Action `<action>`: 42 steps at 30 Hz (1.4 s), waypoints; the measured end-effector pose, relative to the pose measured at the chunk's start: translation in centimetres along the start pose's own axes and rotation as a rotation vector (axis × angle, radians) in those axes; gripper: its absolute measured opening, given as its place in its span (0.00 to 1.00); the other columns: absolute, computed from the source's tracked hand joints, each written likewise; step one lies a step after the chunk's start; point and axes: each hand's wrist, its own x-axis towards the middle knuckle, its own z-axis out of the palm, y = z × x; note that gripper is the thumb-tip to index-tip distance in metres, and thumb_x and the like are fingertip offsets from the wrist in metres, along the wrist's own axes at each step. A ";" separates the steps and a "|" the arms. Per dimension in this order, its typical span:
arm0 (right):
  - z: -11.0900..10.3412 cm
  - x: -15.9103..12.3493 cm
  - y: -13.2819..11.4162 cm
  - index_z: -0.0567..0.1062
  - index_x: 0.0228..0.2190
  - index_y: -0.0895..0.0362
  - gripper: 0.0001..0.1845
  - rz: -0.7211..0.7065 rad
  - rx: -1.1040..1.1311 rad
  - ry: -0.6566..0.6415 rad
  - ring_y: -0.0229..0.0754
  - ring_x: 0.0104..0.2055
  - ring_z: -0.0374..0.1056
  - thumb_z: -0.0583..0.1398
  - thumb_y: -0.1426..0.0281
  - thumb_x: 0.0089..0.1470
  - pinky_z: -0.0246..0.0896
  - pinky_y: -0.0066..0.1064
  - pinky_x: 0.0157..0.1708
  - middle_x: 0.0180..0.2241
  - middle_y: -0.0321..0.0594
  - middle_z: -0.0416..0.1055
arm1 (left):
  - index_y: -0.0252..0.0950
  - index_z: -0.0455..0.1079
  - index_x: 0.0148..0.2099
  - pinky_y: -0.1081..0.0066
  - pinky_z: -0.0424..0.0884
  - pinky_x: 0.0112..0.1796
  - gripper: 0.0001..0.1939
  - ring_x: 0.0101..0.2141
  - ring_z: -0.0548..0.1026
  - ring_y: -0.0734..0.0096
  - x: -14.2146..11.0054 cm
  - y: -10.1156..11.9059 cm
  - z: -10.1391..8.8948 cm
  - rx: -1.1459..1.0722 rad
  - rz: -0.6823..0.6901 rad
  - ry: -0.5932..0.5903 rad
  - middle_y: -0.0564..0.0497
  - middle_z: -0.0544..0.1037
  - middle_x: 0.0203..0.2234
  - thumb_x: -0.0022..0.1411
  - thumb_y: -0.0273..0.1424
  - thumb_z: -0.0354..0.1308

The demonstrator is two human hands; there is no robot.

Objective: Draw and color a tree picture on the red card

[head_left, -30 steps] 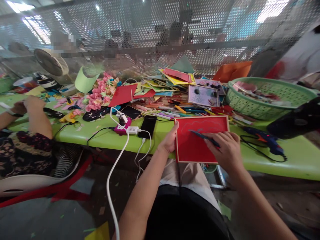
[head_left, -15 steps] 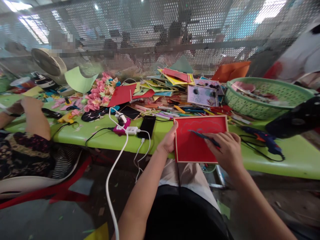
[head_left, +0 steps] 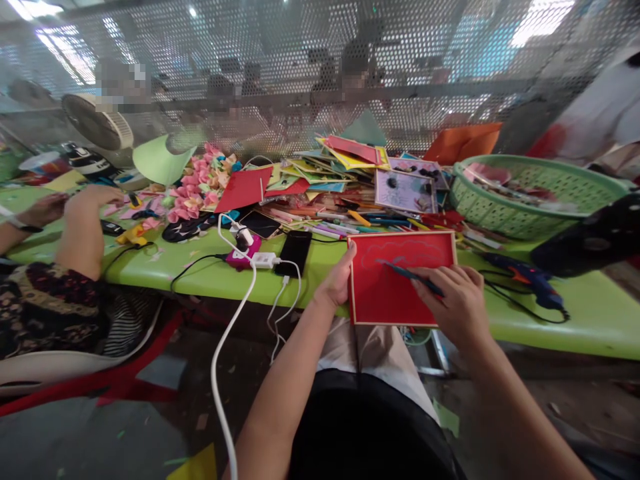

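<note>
My left hand (head_left: 339,277) grips the left edge of a red board with a pale wooden frame (head_left: 385,300), its thumb over the frame. The board leans at the table's front edge, above my lap. Faint grey wavy outlines run across its upper part. In my right hand (head_left: 453,297) is a slim dark blue pen (head_left: 413,275), pinched between thumb and fingers. The pen's tip rests on or just over the drawn lines; I cannot tell which. My right palm covers the board's lower right side.
A phone (head_left: 295,252) and a purple power adapter (head_left: 243,251) with white cables lie to the left. Rightward are a blue glue gun (head_left: 535,277) and a green basket (head_left: 540,193). Pens, cards (head_left: 345,160) and pink paper flowers (head_left: 200,177) are heaped behind. At far left a co-worker's arm (head_left: 83,227) rests over the table.
The pen has shifted very slightly to the right along the drawn lines. My left hand and the board stay put. The co-worker's hand at left has reached further right.
</note>
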 end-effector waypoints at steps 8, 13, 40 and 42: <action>0.4 0.4 -0.6 0.84 0.47 0.49 0.11 -0.028 -0.014 0.020 0.49 0.39 0.77 0.60 0.64 0.76 0.59 0.47 0.50 0.38 0.38 0.87 | 0.31 0.80 0.67 0.57 0.81 0.60 0.33 0.52 0.89 0.50 -0.4 0.1 0.5 0.028 -0.008 0.027 0.39 0.90 0.46 0.83 0.54 0.51; 0.1 -0.2 0.0 0.84 0.48 0.49 0.11 -0.020 -0.022 0.028 0.49 0.39 0.78 0.60 0.64 0.76 0.60 0.47 0.51 0.38 0.39 0.87 | 0.31 0.79 0.67 0.57 0.80 0.62 0.32 0.54 0.88 0.49 -0.1 -0.1 0.1 0.018 0.001 0.036 0.38 0.90 0.47 0.84 0.52 0.51; 0.5 0.8 -0.9 0.84 0.47 0.49 0.12 -0.004 -0.014 0.003 0.50 0.40 0.77 0.60 0.62 0.76 0.59 0.48 0.51 0.38 0.40 0.87 | 0.32 0.76 0.72 0.58 0.80 0.60 0.34 0.53 0.89 0.51 -0.1 -0.1 0.2 0.034 0.014 0.019 0.38 0.90 0.51 0.84 0.53 0.51; 0.5 0.7 -0.8 0.84 0.47 0.49 0.12 0.000 -0.017 -0.002 0.50 0.40 0.77 0.60 0.62 0.76 0.59 0.48 0.51 0.38 0.40 0.87 | 0.31 0.76 0.72 0.59 0.81 0.60 0.34 0.52 0.89 0.51 0.0 -0.1 0.1 0.056 0.016 0.026 0.39 0.90 0.50 0.85 0.52 0.50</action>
